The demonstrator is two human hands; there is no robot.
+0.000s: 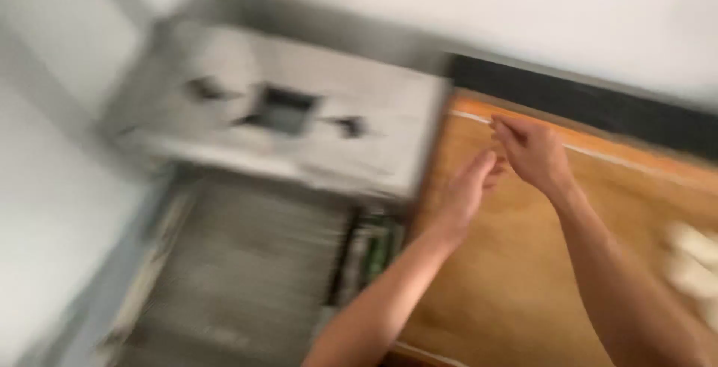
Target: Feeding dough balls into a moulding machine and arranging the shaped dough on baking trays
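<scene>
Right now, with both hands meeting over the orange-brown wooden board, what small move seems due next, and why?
Probably hold still for a moment: the left hand and right hand meet over the wooden board, but blur hides whether they hold anything. The pale lumps lie apart, to the right.

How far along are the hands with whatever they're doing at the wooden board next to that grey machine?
Hard to say much; the picture is blurred. Looking done: pale lumps already lie on the wooden board. In hand: the left hand and right hand meet over the board's far end beside the grey machine; whether they hold anything cannot be told. Left: nothing visible settles it.
</scene>
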